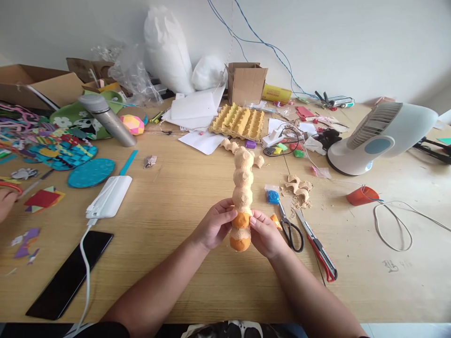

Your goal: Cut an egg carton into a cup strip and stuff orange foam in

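Between my two hands is a long bumpy strip of tan egg carton [243,180], held lengthwise away from me. Orange clay covers two of its bumps near the close end. My left hand [217,223] grips the strip's left edge, with the thumb beside the upper orange bump. On the right edge, my right hand [267,233] holds it with the thumb on that same orange bump. Just right of my right hand lie an orange clay packet [276,221], black-handled scissors [291,231] and a blue clay packet [272,196]. A red utility knife [321,253] lies farther right.
Carton scraps [299,188], a red cup [363,195] and a white fan [378,136] stand or lie right. A yellow egg tray [238,122] is behind. Left are a power bank [110,197], a phone [70,274], a bottle [107,119] and another person's hand [6,203].
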`<action>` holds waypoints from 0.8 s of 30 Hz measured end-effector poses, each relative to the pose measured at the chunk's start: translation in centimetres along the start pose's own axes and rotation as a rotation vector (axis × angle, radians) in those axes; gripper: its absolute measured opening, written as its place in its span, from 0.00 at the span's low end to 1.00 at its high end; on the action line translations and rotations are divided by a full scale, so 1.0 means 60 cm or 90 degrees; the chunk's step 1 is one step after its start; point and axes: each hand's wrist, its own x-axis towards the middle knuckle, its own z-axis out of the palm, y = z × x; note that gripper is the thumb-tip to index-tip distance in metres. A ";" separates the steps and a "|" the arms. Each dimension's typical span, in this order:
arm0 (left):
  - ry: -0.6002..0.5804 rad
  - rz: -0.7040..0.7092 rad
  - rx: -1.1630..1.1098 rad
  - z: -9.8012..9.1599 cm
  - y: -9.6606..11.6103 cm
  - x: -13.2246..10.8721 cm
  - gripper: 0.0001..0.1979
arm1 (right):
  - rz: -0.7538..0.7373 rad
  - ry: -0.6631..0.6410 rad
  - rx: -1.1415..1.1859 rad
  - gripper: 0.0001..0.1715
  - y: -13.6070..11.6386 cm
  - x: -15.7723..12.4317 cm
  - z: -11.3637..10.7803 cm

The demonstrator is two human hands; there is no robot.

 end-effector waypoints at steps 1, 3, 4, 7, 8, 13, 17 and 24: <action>0.005 -0.003 -0.007 0.002 0.000 -0.001 0.19 | 0.003 -0.001 0.001 0.19 0.000 0.000 0.001; 0.013 -0.008 -0.019 0.005 0.001 -0.002 0.18 | 0.007 -0.001 0.006 0.19 0.001 -0.001 0.004; 0.016 -0.010 -0.022 0.006 0.001 -0.002 0.17 | 0.008 0.001 0.009 0.18 0.001 -0.001 0.005; 0.013 -0.011 -0.023 0.006 0.002 -0.002 0.18 | 0.010 0.010 0.022 0.18 0.001 -0.001 0.008; 0.003 -0.010 -0.022 0.005 0.001 -0.001 0.19 | 0.009 0.016 0.026 0.18 0.000 -0.001 0.009; -0.033 -0.023 -0.029 0.003 -0.002 0.001 0.25 | 0.001 0.056 0.036 0.21 -0.004 -0.002 0.009; 0.002 -0.038 -0.050 0.007 -0.007 0.001 0.17 | -0.019 0.074 0.000 0.23 -0.004 0.001 0.006; 0.005 -0.025 -0.047 0.007 0.000 -0.001 0.20 | -0.113 0.112 -0.111 0.26 -0.012 0.001 0.011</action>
